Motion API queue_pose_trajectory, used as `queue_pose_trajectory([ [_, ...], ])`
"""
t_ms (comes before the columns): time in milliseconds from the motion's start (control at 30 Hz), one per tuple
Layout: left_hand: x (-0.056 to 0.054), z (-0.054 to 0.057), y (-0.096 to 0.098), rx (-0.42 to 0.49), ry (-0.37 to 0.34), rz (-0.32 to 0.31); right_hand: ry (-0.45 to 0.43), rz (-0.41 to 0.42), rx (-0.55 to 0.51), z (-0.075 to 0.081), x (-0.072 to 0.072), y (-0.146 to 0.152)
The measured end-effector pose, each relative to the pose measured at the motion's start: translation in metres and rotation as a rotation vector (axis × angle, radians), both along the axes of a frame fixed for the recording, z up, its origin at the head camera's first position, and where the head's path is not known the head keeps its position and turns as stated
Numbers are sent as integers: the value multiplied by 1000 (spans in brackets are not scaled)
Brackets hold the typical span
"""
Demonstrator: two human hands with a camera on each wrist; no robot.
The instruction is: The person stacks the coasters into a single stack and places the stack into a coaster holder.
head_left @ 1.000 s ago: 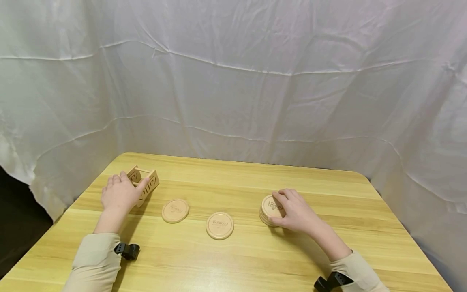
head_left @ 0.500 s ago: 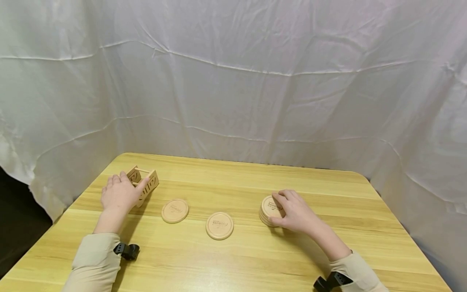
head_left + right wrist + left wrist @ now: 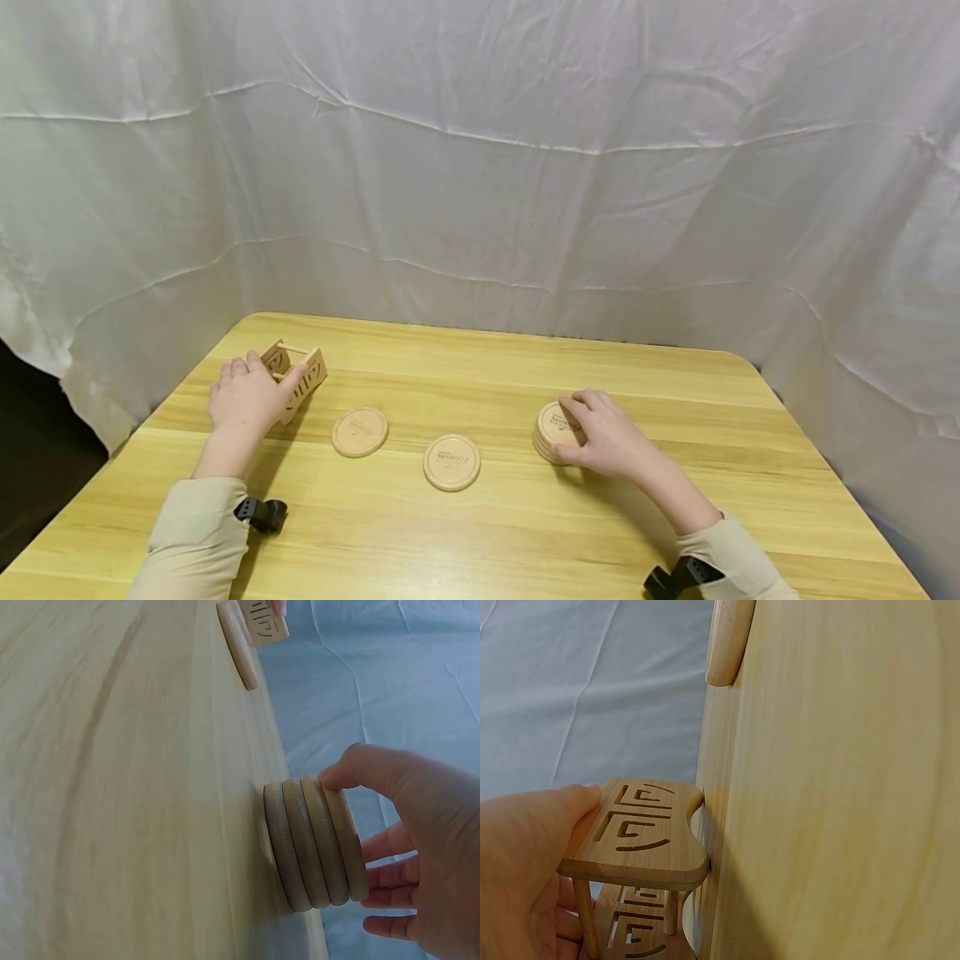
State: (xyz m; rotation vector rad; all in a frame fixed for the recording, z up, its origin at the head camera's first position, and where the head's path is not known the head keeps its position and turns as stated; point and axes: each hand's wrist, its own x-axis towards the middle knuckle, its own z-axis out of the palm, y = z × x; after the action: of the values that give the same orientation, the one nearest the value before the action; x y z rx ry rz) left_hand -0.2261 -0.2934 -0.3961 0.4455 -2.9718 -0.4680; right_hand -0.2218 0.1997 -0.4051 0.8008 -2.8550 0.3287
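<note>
A slotted wooden coaster holder (image 3: 306, 385) stands at the table's left side. My left hand (image 3: 243, 400) grips it, thumb against one cut-out side plate (image 3: 637, 825) and fingers at the other. To the right is a stack of several round bamboo coasters (image 3: 300, 844). My right hand (image 3: 607, 437) holds the top coaster (image 3: 558, 423) by its rim, thumb on the near edge and fingers across on the far side. That coaster still lies on the stack. Between the hands, two single coasters lie flat, the left coaster (image 3: 360, 432) and the middle coaster (image 3: 452, 462).
The wood-grain table (image 3: 480, 550) has rounded back corners. A pale cloth curtain (image 3: 480, 183) hangs behind it and along both sides. Black wrist cameras sit on both sleeves, such as the left wrist camera (image 3: 262, 516).
</note>
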Motion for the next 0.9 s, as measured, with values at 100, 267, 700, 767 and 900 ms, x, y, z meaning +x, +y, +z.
queue_pose_trajectory([
  [100,0,0,0,-3,1,0,-3,0,3,0,0,0],
  [267,0,0,1,-6,1,-2,0,5,6,-1,-2,1],
  [700,0,0,1,-11,5,-5,-15,19,-17,0,-1,4],
  [767,0,0,1,-12,3,-3,-14,27,-29,1,-1,4],
  [900,0,0,1,-10,2,-3,2,42,-39,5,-1,2],
])
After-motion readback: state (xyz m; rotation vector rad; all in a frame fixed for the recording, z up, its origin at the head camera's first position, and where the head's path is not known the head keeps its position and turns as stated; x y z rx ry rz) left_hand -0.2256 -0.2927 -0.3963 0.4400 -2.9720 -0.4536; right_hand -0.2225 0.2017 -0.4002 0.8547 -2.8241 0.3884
